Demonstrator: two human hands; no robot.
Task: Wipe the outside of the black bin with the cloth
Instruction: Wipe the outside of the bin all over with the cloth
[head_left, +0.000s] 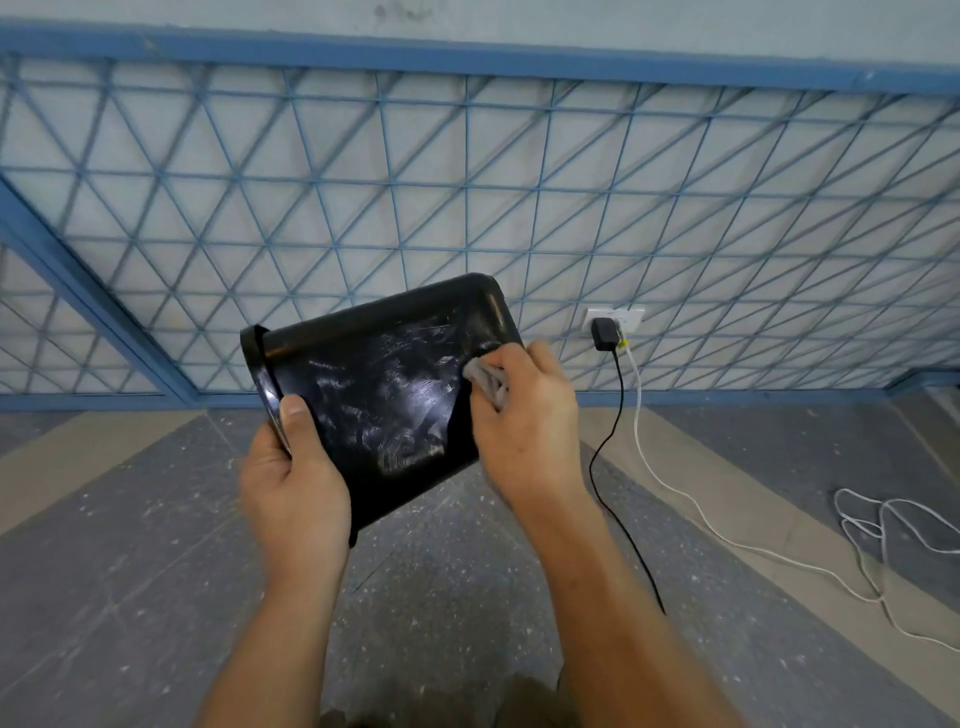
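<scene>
Head view, centre: black bin (379, 395) held up off the floor (130, 571), tipped on its side, rim to the left, glossy wall streaked with smears. Gripped at the rim by left hand (293, 483), thumb on the outer wall, fingers out of sight behind it. Pressed near the right edge by grey cloth (485, 382), bunched in the curled fingers of right hand (524, 415).

Behind: blue metal grille (467, 182) against a pale wall. Just right of the bin: white socket (618, 313) with black adapter (604, 335) plugged in. 2 leads from it: black cable (622, 384) down across the floor past the right forearm, white cable (640, 405) beside it, out to loose loops cut off at the right edge.

Far side and inside of the bin hidden; most of the cloth covered by the hand.
</scene>
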